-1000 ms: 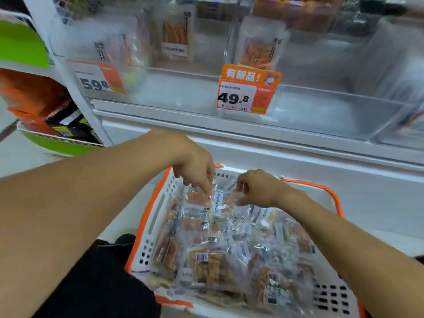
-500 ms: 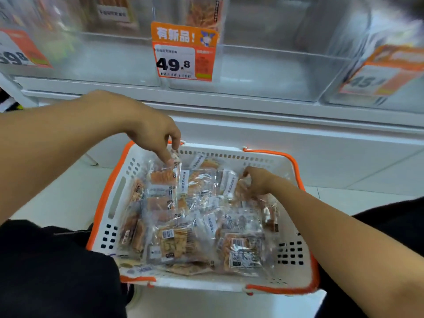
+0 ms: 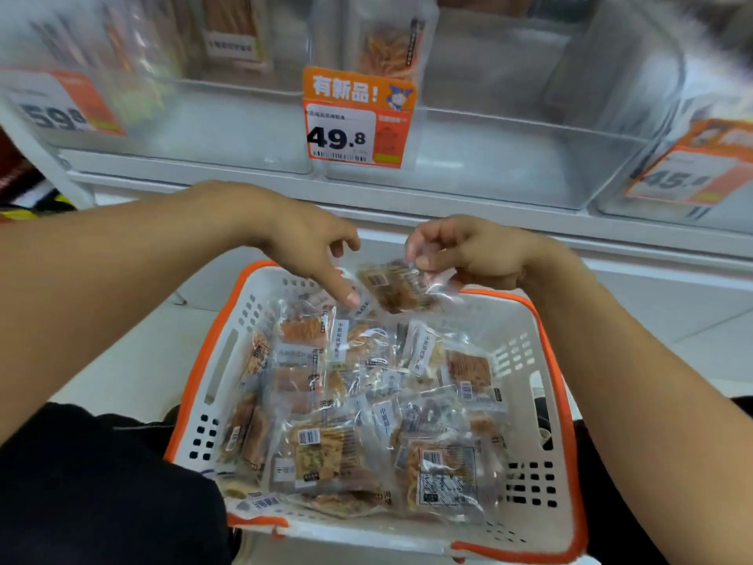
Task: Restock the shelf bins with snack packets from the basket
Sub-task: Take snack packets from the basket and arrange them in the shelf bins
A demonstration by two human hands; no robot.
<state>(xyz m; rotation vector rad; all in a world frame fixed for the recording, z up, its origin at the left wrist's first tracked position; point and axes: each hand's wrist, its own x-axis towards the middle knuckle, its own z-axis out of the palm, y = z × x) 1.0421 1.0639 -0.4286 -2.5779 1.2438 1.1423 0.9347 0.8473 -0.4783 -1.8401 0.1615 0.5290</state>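
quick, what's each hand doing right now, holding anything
Left hand: open, holding nothing, one finger pointing down at the packets in the basket.
Right hand: pinching a snack packet, lifted above the basket.

Right hand [image 3: 468,254] now up off the heap, one packet [image 3: 397,287] pinched above the basket's [image 3: 525,360] far edge (left hand's [image 3: 313,246] former packet released).

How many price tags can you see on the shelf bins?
3. The 59.8 tag hangs on the left bin, the 49.8 tag on the middle bin, and the 45 tag on the right bin, blurred. Others may lie outside the frame.
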